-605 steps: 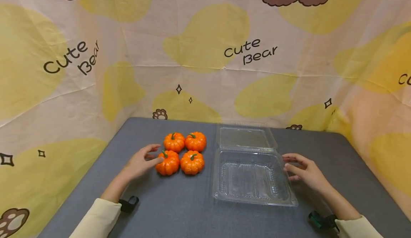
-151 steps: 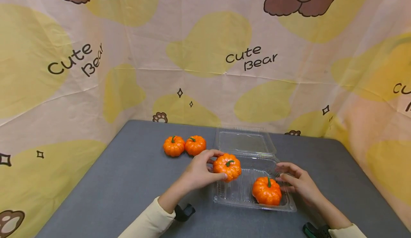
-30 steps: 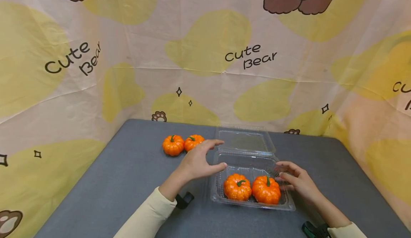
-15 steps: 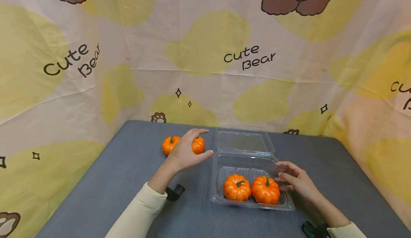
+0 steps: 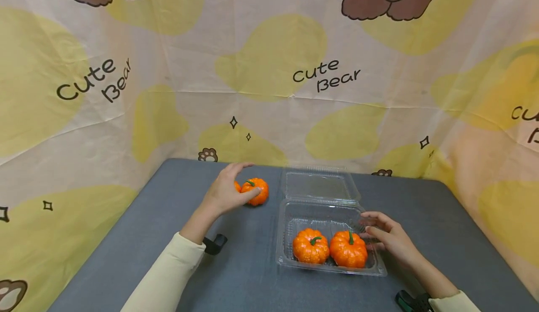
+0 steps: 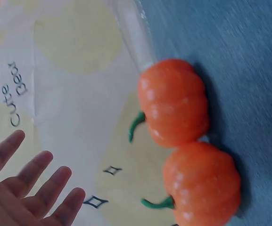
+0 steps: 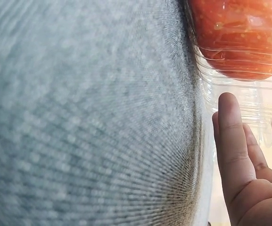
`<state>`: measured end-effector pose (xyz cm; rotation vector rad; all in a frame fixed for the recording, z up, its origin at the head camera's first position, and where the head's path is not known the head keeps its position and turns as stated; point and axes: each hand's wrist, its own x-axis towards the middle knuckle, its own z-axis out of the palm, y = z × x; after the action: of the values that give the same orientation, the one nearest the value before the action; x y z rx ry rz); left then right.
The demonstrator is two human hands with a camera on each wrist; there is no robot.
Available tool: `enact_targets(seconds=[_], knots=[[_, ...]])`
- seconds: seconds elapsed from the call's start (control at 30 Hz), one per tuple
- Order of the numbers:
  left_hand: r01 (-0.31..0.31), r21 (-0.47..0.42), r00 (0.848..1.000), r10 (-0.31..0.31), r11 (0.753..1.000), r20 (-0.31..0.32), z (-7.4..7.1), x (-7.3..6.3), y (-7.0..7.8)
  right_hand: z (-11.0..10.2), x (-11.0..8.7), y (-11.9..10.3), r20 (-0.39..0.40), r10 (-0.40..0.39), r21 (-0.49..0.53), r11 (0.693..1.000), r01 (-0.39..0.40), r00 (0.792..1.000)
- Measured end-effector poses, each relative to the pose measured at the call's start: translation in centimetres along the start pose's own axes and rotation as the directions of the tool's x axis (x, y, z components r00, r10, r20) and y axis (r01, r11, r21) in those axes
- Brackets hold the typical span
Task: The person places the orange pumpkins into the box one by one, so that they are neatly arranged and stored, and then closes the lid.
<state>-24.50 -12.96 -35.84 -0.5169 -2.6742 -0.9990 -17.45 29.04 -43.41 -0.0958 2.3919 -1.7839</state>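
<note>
My left hand [image 5: 225, 191], fingers spread and thumb apart, is at two small orange pumpkins at the back left of the table. It partly hides the left pumpkin [image 5: 237, 186] in the head view; the thumb overlaps the right pumpkin [image 5: 256, 197]. The left wrist view shows the upper pumpkin [image 6: 173, 103] and lower pumpkin [image 6: 204, 183] side by side, green stems towards the wall cloth. Two more pumpkins, a left one [image 5: 310, 246] and a right one [image 5: 348, 251], sit in the clear plastic box [image 5: 324, 218]. Relaxed fingers of my right hand [image 5: 393, 239] rest by the box's right wall.
The box's hinged clear lid [image 5: 317, 185] lies folded back behind it. Grey cloth covers the table [image 5: 252, 274]. A patterned cloth [image 5: 269, 68] hangs behind the table and along its sides.
Two pumpkins have gone from the table into the box, the last from my left hand. That hand has since moved left and back to the other two. My right hand has stayed at the box.
</note>
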Motion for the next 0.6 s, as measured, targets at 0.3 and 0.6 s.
enact_targets(seconds=[0.3,0.6], knots=[[0.085,-0.002,0.996,-0.085,0.996,-0.036,-0.8,0.1,-2.3,0.0,0.0,0.1,-0.007,-0.001,-0.014,1.0,0.001,1.0],[0.163,-0.029,0.985,-0.165,0.986,-0.053,-0.9,-0.1,-5.0,0.0,0.0,0.0,-0.007,0.017,0.002,1.0,-0.017,1.0]])
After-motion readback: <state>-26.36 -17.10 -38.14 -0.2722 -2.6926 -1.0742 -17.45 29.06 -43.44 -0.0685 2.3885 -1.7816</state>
